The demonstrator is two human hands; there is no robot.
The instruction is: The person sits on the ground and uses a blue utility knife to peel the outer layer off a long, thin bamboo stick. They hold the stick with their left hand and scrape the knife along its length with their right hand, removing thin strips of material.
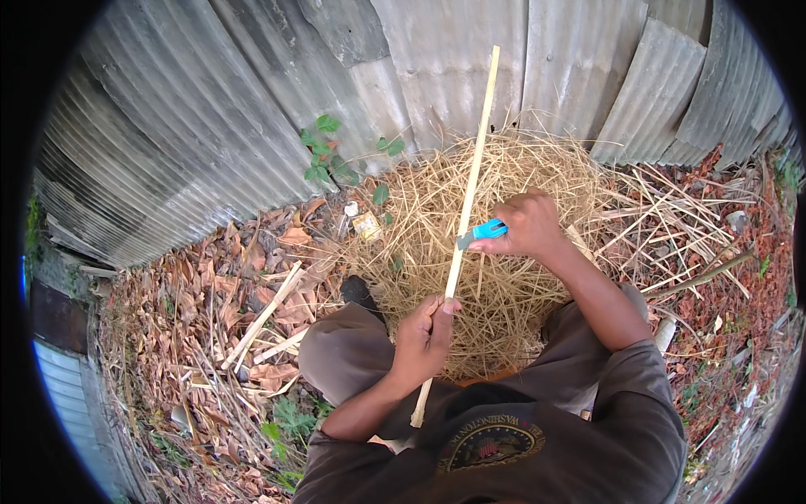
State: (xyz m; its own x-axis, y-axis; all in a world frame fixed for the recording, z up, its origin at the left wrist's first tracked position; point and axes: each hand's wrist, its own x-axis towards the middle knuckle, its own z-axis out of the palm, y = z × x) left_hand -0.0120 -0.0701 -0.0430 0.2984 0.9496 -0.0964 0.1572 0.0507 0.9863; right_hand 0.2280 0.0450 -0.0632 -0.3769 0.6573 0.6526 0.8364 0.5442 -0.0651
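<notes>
My left hand is closed round the lower part of a long, pale wooden strip, perhaps split bamboo. The strip slants up and away from my lap, its far end in front of the metal fence. In my right hand is a utility knife with a bright blue handle. Its grey blade lies against the strip, a little above my left hand. Beneath both hands spreads a heap of thin straw-coloured shavings, between my bent knees.
A corrugated metal fence stands close in front. Dry brown leaves cover the ground at left, with cut pale sticks on them. Thin strips lie scattered at right. A small green plant grows by the fence.
</notes>
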